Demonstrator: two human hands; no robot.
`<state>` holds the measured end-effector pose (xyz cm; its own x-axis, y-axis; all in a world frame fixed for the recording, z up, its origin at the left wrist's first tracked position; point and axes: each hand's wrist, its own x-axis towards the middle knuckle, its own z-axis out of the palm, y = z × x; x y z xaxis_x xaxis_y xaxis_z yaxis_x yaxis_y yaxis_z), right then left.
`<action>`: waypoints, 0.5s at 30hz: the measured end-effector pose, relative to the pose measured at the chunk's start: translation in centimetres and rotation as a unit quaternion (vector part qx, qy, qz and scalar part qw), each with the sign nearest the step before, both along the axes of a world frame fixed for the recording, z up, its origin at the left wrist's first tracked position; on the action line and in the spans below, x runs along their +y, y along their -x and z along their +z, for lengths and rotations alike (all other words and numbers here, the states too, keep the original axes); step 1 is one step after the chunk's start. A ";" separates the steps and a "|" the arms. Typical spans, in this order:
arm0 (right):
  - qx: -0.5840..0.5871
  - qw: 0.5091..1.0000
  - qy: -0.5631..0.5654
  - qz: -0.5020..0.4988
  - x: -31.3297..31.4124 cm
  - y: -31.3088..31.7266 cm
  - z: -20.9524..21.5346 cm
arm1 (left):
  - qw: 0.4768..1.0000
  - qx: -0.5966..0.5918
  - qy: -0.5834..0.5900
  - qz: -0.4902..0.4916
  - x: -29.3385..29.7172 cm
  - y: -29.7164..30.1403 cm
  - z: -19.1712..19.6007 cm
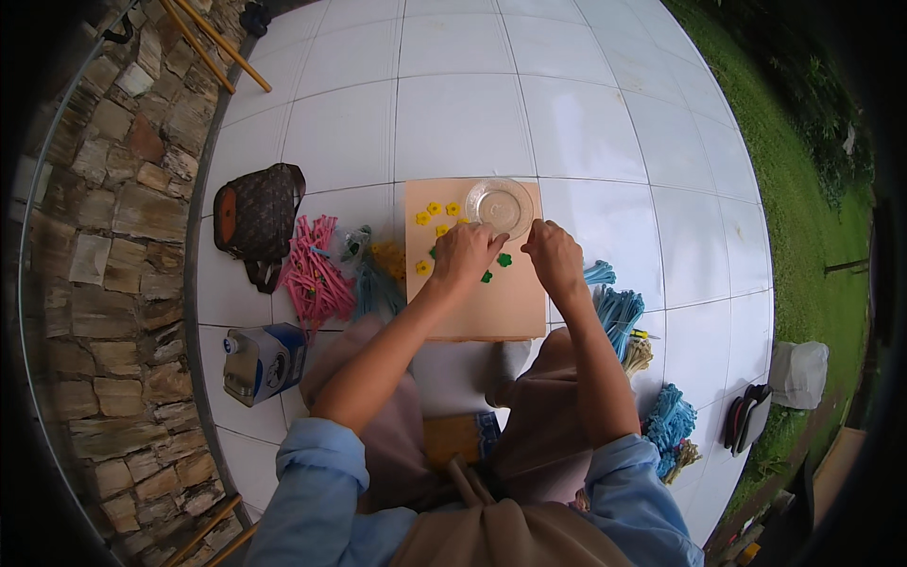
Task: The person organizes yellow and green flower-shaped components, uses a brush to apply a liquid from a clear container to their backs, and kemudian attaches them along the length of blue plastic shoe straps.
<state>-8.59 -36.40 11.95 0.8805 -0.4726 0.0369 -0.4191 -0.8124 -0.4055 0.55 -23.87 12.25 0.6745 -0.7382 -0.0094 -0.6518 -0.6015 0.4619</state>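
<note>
My left hand and my right hand are a little apart above a tan board between my legs. Both have their fingers pinched together; whatever they hold is too small or hidden to make out. Just beyond them, at the board's far edge, is a clear glass dish. Several yellow flower shapes lie on the left of the board. Green flower shapes rest between and under my hands, some partly covered by the left one.
Pink bundled strips, a brown bag and a metal can stand left on the white tiles. Blue bundles lie to the right, with a dark wallet-like item farther out. A stone wall borders the left, grass the right.
</note>
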 end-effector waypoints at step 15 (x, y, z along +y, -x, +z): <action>-0.067 0.982 -0.073 0.164 15.9 -8.9 2.4 | 0.930 -0.016 0.248 0.272 18.6 -4.5 -0.7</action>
